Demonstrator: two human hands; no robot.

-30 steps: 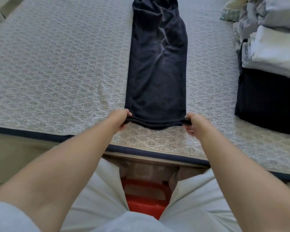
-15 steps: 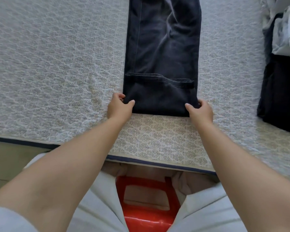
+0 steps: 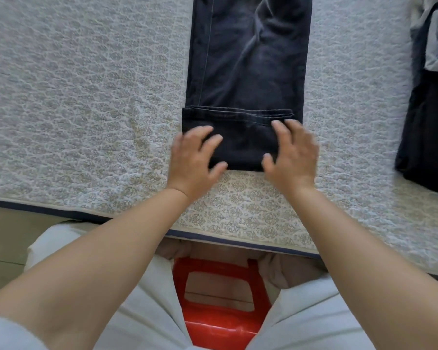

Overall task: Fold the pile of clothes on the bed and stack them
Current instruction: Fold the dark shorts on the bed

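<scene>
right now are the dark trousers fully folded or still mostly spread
Mostly spread. The dark trousers have only the near end turned up once; both open hands, left hand and right hand, lie on that fold.

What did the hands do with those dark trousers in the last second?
Both hands let go of the hem end of the dark trousers after folding it away from the person. Now the left hand and right hand lie with spread fingers on the folded flap. The stacked clothes stayed on the right.

Left hand [image 3: 195, 160], right hand [image 3: 292, 157] flat on folded dark trousers [image 3: 245, 72].
</scene>
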